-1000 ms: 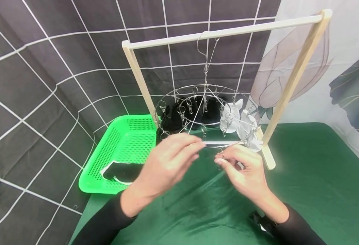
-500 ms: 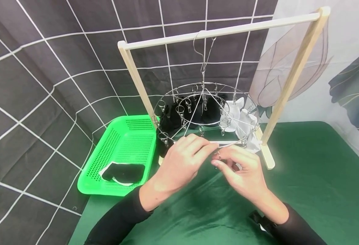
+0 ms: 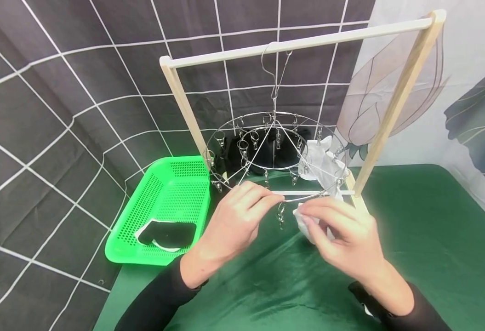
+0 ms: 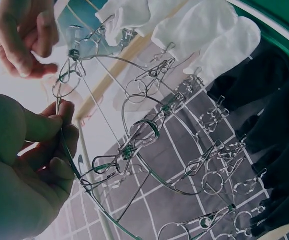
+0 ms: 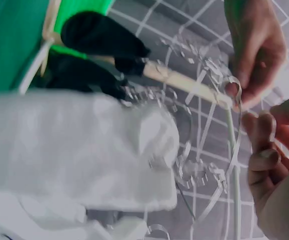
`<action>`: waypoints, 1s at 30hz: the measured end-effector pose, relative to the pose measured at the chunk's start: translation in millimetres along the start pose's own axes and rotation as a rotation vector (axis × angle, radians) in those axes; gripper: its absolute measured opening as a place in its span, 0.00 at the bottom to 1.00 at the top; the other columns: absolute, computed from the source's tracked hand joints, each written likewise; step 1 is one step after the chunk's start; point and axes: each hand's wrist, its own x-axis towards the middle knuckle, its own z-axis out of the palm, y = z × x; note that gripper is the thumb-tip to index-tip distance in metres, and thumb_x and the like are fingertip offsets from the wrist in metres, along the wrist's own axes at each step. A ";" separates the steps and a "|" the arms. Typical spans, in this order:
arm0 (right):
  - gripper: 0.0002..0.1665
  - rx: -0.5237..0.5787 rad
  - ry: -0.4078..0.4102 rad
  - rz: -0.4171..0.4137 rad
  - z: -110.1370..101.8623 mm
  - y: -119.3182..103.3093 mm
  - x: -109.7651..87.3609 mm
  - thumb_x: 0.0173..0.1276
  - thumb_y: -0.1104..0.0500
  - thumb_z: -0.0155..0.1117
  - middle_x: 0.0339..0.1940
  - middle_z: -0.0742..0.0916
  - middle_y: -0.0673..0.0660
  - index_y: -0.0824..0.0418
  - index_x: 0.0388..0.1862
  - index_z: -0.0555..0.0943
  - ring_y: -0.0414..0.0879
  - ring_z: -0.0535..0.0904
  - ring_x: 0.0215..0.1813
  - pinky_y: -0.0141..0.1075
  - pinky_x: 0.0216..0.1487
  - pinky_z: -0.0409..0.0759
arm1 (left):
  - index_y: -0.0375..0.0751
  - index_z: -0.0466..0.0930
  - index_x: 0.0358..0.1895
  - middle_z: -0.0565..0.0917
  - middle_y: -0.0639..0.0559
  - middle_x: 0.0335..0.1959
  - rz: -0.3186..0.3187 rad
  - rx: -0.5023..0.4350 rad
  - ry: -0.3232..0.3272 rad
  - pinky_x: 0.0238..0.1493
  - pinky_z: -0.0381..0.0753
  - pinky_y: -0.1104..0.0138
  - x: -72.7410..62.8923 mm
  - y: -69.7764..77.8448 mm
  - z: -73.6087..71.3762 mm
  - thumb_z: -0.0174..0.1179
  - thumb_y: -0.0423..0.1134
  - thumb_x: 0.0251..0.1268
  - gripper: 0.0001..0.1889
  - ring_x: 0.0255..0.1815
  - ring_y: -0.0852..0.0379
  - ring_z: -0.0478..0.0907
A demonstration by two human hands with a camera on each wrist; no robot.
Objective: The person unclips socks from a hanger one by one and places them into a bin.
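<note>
A round metal clip hanger (image 3: 298,199) hangs from a wooden stand, with small clips around its two rings. My left hand (image 3: 238,216) pinches the near part of the outer rim between thumb and forefinger. Just right of it, a bare clip (image 3: 281,214) dangles from the rim. Close to that rim is my right hand (image 3: 345,234), its fingers loosely bent with nothing seen between them. A white sock (image 5: 74,150) hangs beside it, partly hidden behind the hand in the head view. More white socks (image 4: 204,35) and black socks (image 5: 97,37) hang from other clips.
A green plastic basket (image 3: 172,184) stands on the left with a folded black-and-white cloth item (image 3: 168,233) in it. The wooden stand (image 3: 399,101) frames the hanger. Green cloth (image 3: 424,248) covers the table, and a dark grid-patterned curtain (image 3: 101,82) hangs behind.
My left hand came right and took the rim. The right hand let go of a clip and drew slightly right. The hanger turned, bringing a white sock forward to the right hand.
</note>
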 end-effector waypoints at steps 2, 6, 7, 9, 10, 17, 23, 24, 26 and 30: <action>0.06 -0.005 0.069 -0.012 -6.1 5.0 3.5 0.54 0.68 0.65 0.31 0.87 0.62 0.68 0.30 0.86 0.39 0.73 0.22 0.22 0.21 0.67 | 0.41 0.81 0.49 0.82 0.53 0.43 -0.006 -0.026 -0.003 0.53 0.74 0.68 -1.4 -1.6 -1.6 0.49 0.22 0.61 0.17 0.45 0.55 0.76; 0.08 -0.082 0.105 0.036 -23.1 16.9 10.0 0.53 0.69 0.64 0.33 0.87 0.63 0.68 0.32 0.86 0.37 0.70 0.20 0.22 0.21 0.65 | 0.39 0.81 0.47 0.82 0.52 0.43 -0.025 -0.073 0.006 0.56 0.73 0.69 -5.4 -5.3 -4.2 0.48 0.22 0.62 0.16 0.46 0.55 0.76; 0.09 -0.100 0.091 0.052 -28.1 19.4 11.2 0.53 0.68 0.65 0.33 0.87 0.63 0.68 0.34 0.87 0.36 0.69 0.20 0.22 0.22 0.65 | 0.39 0.81 0.47 0.82 0.52 0.43 -0.032 -0.083 0.008 0.56 0.73 0.69 -6.6 -6.5 -4.8 0.48 0.22 0.63 0.16 0.46 0.55 0.76; 0.10 -0.133 0.050 0.076 -36.4 23.6 12.3 0.54 0.68 0.65 0.35 0.87 0.62 0.67 0.36 0.87 0.36 0.69 0.20 0.21 0.23 0.65 | 0.39 0.81 0.47 0.82 0.52 0.43 -0.050 -0.095 0.008 0.56 0.73 0.69 -9.1 -8.9 -6.0 0.47 0.21 0.62 0.17 0.46 0.55 0.76; 0.10 -0.136 0.022 0.081 -39.2 25.4 12.4 0.54 0.67 0.66 0.35 0.87 0.61 0.66 0.37 0.87 0.35 0.69 0.20 0.21 0.24 0.65 | 0.40 0.81 0.46 0.82 0.52 0.42 -0.060 -0.099 0.007 0.55 0.73 0.69 -10.3 -10.1 -6.4 0.47 0.21 0.63 0.17 0.46 0.55 0.76; 0.10 -0.080 -0.124 0.031 -35.2 34.3 7.1 0.58 0.68 0.66 0.37 0.87 0.60 0.64 0.39 0.87 0.39 0.73 0.26 0.22 0.27 0.67 | 0.39 0.81 0.45 0.82 0.53 0.41 -0.090 -0.134 0.011 0.53 0.74 0.69 -16.6 -17.1 -8.1 0.46 0.22 0.65 0.15 0.46 0.55 0.75; 0.08 -0.055 -0.081 0.002 -23.7 32.5 4.2 0.60 0.69 0.62 0.31 0.87 0.56 0.62 0.34 0.88 0.44 0.78 0.32 0.25 0.36 0.71 | 0.39 0.80 0.44 0.81 0.53 0.40 -0.087 -0.169 0.031 0.52 0.73 0.69 -18.9 -21.6 -8.7 0.44 0.23 0.67 0.15 0.46 0.55 0.75; 0.09 -0.054 -0.071 0.004 -22.2 31.0 4.3 0.59 0.70 0.62 0.30 0.86 0.56 0.62 0.33 0.88 0.44 0.77 0.31 0.25 0.36 0.70 | 0.39 0.80 0.44 0.81 0.53 0.40 -0.087 -0.172 0.034 0.52 0.73 0.69 -19.1 -22.2 -8.8 0.45 0.24 0.67 0.14 0.46 0.55 0.75; 0.10 -0.059 -0.054 0.013 -20.0 27.7 4.8 0.58 0.71 0.61 0.29 0.86 0.55 0.61 0.32 0.88 0.43 0.77 0.30 0.25 0.36 0.70 | 0.38 0.80 0.44 0.81 0.52 0.40 -0.082 -0.176 0.041 0.52 0.73 0.69 -19.4 -23.3 -9.0 0.45 0.23 0.67 0.15 0.46 0.55 0.75; 0.11 -0.073 -0.029 0.032 -17.2 23.1 5.8 0.58 0.71 0.60 0.28 0.86 0.56 0.62 0.31 0.88 0.43 0.78 0.29 0.24 0.33 0.70 | 0.38 0.80 0.44 0.82 0.51 0.41 -0.074 -0.195 0.056 0.53 0.73 0.69 -18.8 -24.5 -10.4 0.47 0.24 0.66 0.13 0.46 0.54 0.76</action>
